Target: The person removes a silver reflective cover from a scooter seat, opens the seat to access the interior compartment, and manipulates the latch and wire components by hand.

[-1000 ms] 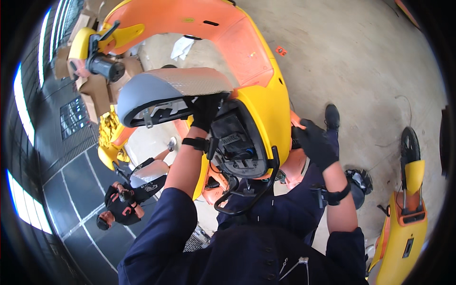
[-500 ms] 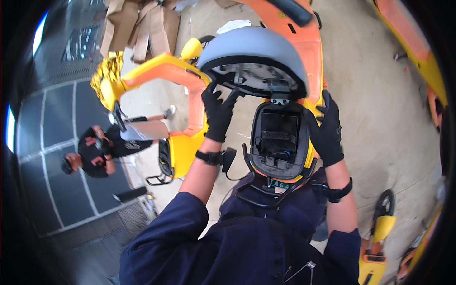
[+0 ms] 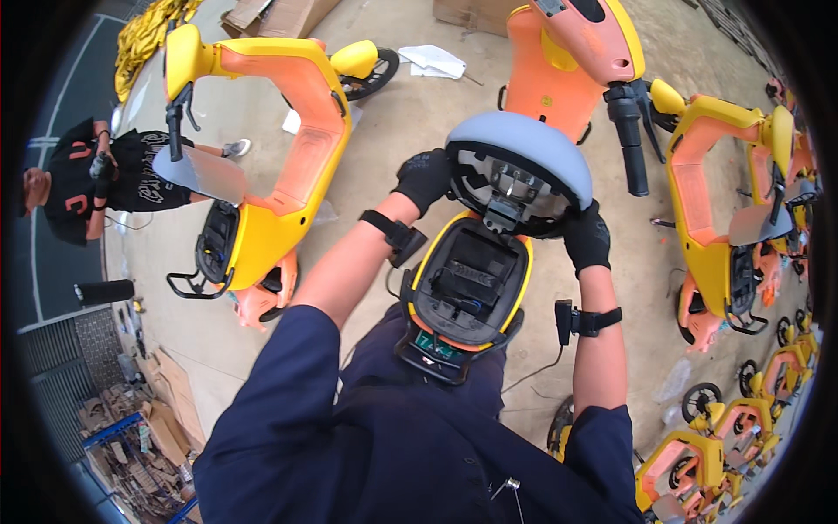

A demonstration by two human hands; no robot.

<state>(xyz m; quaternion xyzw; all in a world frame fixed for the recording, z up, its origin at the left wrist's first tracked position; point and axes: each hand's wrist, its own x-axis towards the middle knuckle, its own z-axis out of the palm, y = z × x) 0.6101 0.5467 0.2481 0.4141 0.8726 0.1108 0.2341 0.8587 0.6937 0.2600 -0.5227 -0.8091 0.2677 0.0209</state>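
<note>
Holding a raised grey scooter seat (image 3: 521, 157) from both sides, underside turned toward the camera. Left hand (image 3: 422, 179), black-gloved, closed in a grip on the seat's left rim; right hand (image 3: 586, 237), also gloved, closed in a grip on the lower right rim. Seat tilted up on its hinge bracket (image 3: 500, 212), directly above the open seat compartment (image 3: 469, 281) of a yellow and orange scooter. Compartment black inside, yellow-edged, with cabling visible at the bottom. Black strap-mounted devices on both wrists: left wrist band (image 3: 394, 234), right wrist band (image 3: 583, 320), the latter with a thin cable hanging. Dark blue sleeves and torso at the lower edge.

Second yellow and orange scooter (image 3: 262, 148) to the left, seat likewise raised, well apart from the hands. Third scooter (image 3: 567, 52) ahead, handlebar grip (image 3: 630, 140) just beside the grey seat's right edge. More scooters in a row (image 3: 733, 227) along the right. Another person (image 3: 96, 179) in black clothing at far left, on the concrete floor (image 3: 410, 96). Flattened cardboard (image 3: 166, 410) at lower left.
</note>
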